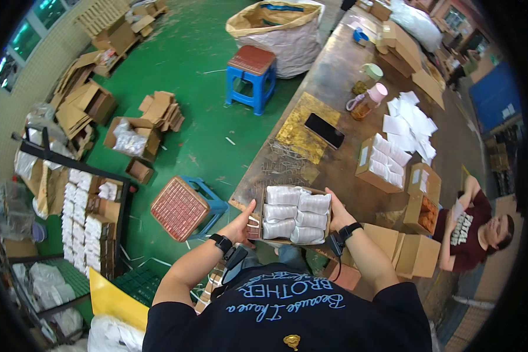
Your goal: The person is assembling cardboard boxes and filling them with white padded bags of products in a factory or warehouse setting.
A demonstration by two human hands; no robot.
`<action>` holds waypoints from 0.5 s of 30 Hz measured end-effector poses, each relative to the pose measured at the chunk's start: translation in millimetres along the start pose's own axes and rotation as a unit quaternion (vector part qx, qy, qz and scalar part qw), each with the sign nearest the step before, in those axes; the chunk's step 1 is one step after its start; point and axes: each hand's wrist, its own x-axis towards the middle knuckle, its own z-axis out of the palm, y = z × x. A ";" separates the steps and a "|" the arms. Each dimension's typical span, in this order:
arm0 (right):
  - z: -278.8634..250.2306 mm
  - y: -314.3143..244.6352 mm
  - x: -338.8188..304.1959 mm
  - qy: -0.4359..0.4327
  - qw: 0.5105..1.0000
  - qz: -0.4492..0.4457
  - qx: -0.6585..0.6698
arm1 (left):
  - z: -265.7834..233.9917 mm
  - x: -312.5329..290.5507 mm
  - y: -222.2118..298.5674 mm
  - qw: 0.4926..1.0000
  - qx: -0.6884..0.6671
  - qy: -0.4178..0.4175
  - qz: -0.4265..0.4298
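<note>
A cardboard box is held between my two hands, in front of my body at the table's near edge. Inside it, several white-wrapped bundles lie in two columns. My left hand presses on the box's left side, its thumb up near the rim. Against the right side rests my right hand, gripping the box near its far right corner. The undersides of the box and some fingers are hidden.
On the worktable lie a phone, bottles, white papers and another box of bundles. Stools stand left. A shelf cart holds more white bundles. A person in dark red sits across the table.
</note>
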 end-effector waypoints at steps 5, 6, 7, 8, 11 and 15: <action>36.7 6.8 -17.0 0.048 0.999 -0.019 -0.005 | 20.2 -2.7 13.0 0.976 -0.108 -0.187 0.038; 31.4 10.0 -18.0 0.055 0.998 -0.026 0.000 | 23.5 -3.4 11.5 0.975 -0.101 -0.194 0.032; 23.8 15.7 -19.5 0.052 0.998 -0.041 0.006 | 27.3 -4.7 8.1 0.969 -0.098 -0.216 0.066; 16.5 23.4 -16.9 0.046 0.997 -0.053 0.012 | 28.0 -7.6 5.8 0.962 -0.096 -0.235 0.102; 13.9 63.0 -22.4 0.025 0.992 -0.085 0.087 | 2.3 12.3 -7.8 0.968 -0.025 -0.197 0.157; 5.7 115.5 -22.9 -0.006 0.973 -0.167 0.158 | -31.5 30.5 -20.9 0.970 -0.028 -0.174 0.167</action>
